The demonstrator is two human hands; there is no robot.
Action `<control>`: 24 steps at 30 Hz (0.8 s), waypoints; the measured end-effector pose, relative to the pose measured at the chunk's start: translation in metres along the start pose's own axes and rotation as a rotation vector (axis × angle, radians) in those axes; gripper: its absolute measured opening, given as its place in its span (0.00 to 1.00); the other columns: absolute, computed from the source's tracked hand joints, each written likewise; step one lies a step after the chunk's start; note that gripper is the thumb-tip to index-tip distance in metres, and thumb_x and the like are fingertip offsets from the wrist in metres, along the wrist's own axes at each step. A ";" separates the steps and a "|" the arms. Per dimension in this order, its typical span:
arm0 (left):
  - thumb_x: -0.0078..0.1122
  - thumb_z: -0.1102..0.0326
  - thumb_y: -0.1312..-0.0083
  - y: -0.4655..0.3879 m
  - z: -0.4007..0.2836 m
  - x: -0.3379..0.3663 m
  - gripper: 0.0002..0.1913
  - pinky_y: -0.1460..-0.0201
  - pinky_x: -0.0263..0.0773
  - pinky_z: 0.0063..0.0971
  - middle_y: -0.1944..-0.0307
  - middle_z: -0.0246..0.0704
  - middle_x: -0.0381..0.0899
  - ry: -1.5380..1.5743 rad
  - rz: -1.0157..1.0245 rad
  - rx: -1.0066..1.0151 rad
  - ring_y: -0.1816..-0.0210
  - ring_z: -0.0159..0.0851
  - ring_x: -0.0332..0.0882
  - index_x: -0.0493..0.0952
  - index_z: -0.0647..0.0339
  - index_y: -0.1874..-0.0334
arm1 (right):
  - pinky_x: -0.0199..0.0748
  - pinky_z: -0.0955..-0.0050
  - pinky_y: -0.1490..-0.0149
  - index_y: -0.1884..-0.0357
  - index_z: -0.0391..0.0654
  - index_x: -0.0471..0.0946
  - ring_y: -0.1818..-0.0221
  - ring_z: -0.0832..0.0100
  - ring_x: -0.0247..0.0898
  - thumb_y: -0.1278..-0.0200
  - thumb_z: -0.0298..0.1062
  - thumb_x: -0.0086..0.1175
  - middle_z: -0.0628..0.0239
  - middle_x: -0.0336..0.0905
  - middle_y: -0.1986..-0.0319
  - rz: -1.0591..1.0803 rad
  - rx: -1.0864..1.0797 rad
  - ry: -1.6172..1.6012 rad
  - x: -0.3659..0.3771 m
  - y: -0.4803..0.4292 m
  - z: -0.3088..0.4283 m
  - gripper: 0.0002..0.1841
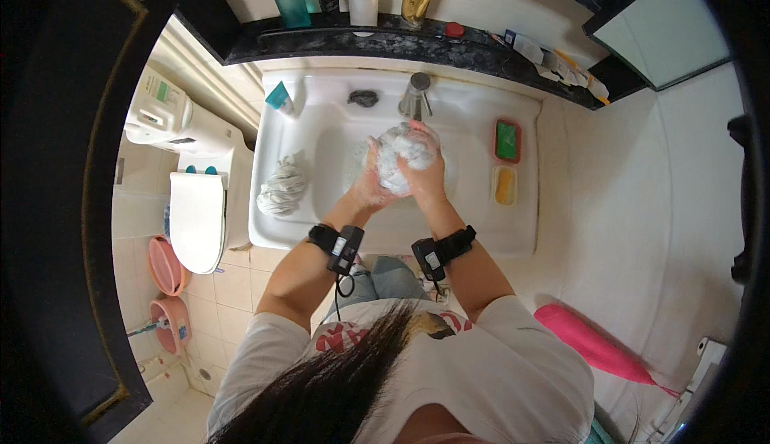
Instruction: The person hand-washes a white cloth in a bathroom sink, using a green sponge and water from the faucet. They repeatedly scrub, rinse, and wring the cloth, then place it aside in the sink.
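Note:
Between my two hands, over the basin of the white sink (pixel 478 227), is a bunched white cloth (pixel 394 164) covered in suds. My left hand (pixel 372 182) grips its left side, and my right hand (pixel 426 170) presses on its right side, with the thumb across the front. The metal faucet (pixel 415 98) stands just beyond the cloth. A twisted, wrung-looking white cloth (pixel 281 188) lies on the sink's left ledge. At the right ledge sit a green soap bar (pixel 507 141) in a red dish and a yellow soap bar (pixel 505 186) in a pale dish.
A teal and white tube (pixel 280 100) and a dark scrubber-like object (pixel 363 98) lie on the sink's back rim. Bottles and tubes line the black shelf (pixel 385 41) behind. The toilet (pixel 198 221) and pink basins (pixel 167 266) are at the left; a pink cloth (pixel 592 342) hangs at the right.

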State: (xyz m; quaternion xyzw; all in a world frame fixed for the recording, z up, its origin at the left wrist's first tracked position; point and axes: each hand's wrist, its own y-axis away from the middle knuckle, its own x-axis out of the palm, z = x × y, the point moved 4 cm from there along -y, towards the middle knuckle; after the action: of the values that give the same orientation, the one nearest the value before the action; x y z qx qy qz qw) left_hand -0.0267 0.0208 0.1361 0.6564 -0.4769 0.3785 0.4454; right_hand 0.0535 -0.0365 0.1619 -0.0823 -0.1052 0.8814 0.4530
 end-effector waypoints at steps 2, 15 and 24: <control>0.33 0.27 0.42 -0.001 -0.008 -0.011 0.40 0.39 0.62 0.46 0.39 0.32 0.66 0.044 0.045 -0.153 0.39 0.40 0.65 0.61 0.46 0.35 | 0.60 0.59 0.39 0.65 0.48 0.75 0.40 0.52 0.60 0.65 0.21 0.63 0.60 0.70 0.49 0.133 -0.238 0.194 0.005 0.002 0.014 0.20; 0.51 0.46 0.37 -0.029 -0.069 -0.058 0.26 0.38 0.60 0.33 0.42 0.33 0.67 -0.770 0.256 -0.327 0.42 0.35 0.66 0.69 0.53 0.42 | 0.72 0.63 0.51 0.69 0.59 0.77 0.42 0.61 0.62 0.61 0.33 0.61 0.75 0.71 0.57 0.585 -0.901 0.468 0.008 0.009 0.043 0.12; 0.56 0.57 0.40 -0.046 -0.055 -0.012 0.21 0.59 0.72 0.25 0.51 0.33 0.75 -0.916 -0.168 -0.676 0.56 0.32 0.73 0.72 0.53 0.45 | 0.71 0.69 0.51 0.71 0.55 0.77 0.50 0.65 0.67 0.56 0.37 0.54 0.74 0.72 0.60 0.863 -1.170 0.597 0.014 0.022 -0.001 0.06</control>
State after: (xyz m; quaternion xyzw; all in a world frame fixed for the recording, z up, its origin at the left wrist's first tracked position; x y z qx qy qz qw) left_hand 0.0109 0.0827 0.1319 0.6102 -0.6617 -0.1546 0.4072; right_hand 0.0289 -0.0374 0.1551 -0.5745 -0.3851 0.7213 -0.0371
